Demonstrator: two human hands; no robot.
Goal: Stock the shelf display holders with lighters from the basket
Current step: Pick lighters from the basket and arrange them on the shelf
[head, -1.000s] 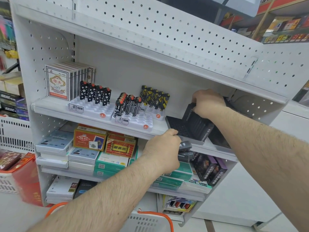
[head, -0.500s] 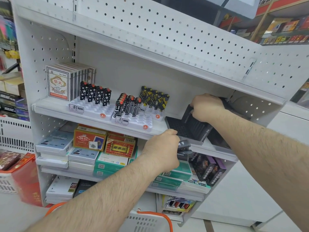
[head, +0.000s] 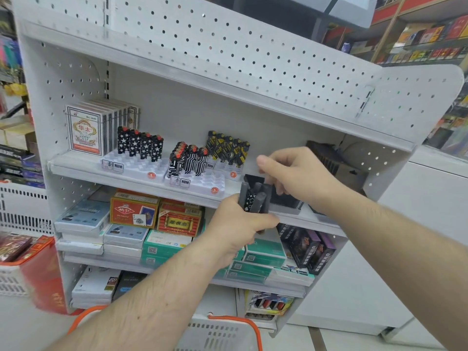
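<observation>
Right at the front edge of the upper shelf (head: pixel 141 174), a small bunch of dark grey lighters (head: pixel 253 200) stands upright in the left hand (head: pixel 236 228), whose fingers and thumb are curled tightly round their lower halves. Just above and to the right, the right hand (head: pixel 296 174) reaches toward the tops of the bunch with its fingers bent down over them; whether the fingertips actually pinch a lighter cannot be told, since they are blurred against the dark items. Behind the hands a black display holder (head: pixel 286 200) lies on the shelf. Further left sit white holders (head: pixel 141 165) carrying star-patterned lighters (head: pixel 139 144), black-and-white lighters (head: pixel 188 159) and yellow-and-black lighters (head: pixel 228 148), with card boxes (head: pixel 86 130) at the far left. Below, near the forearms, the white basket (head: pixel 222 335) with its orange handle shows at the bottom edge.
</observation>
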